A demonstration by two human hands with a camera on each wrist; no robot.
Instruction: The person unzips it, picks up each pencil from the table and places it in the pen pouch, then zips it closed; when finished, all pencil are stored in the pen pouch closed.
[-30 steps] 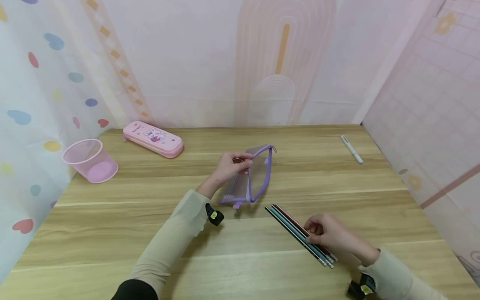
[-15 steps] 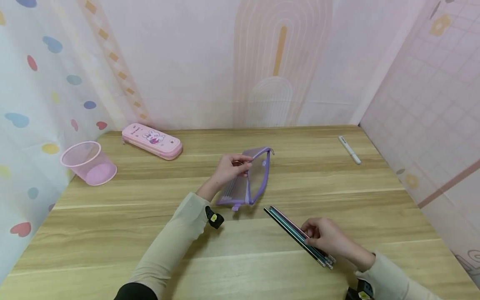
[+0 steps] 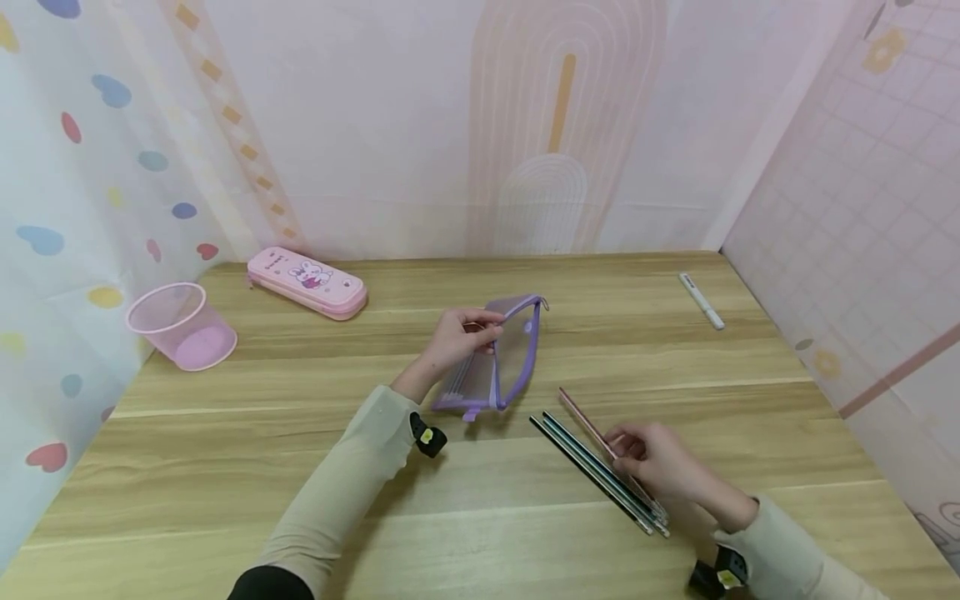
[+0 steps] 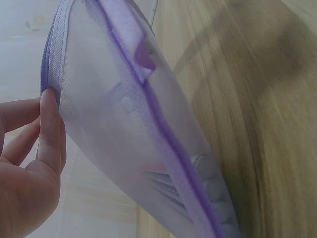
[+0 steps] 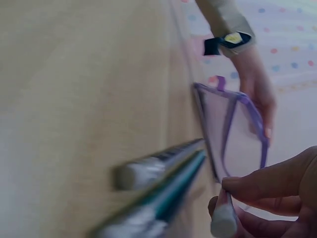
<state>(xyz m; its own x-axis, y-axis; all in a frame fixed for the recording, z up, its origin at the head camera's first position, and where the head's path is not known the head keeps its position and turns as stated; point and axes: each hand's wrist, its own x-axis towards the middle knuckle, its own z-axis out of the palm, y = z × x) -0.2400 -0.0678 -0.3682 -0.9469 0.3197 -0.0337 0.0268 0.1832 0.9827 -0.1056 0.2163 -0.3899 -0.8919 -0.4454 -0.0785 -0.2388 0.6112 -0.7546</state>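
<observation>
My left hand point(image 3: 459, 343) pinches the edge of a see-through zip pouch point(image 3: 471, 379) with purple trim, holding its mouth apart. Several slim items with pale round ends point(image 4: 215, 186) lie inside, seen through the mesh in the left wrist view. Between thumb and fingers, my right hand point(image 3: 660, 462) pinches a pink pencil point(image 3: 581, 414), its front end lifted off the table. Beside it, a few dark and teal pencils point(image 3: 585, 462) lie together on the wood, their eraser ends toward me. In the right wrist view the held pencil's white eraser point(image 5: 224, 224) shows under my thumb.
A pink pencil case point(image 3: 307, 282) with a rabbit picture lies at the back left. Left of it, a pink see-through cup point(image 3: 183, 325) leans over. A white pen point(image 3: 702, 301) lies near the back right. Patterned cloth hangs behind the wooden table point(image 3: 420, 508).
My right hand has separated the pink pencil from the others and raised its front end. The left hand keeps holding the pouch in the same place.
</observation>
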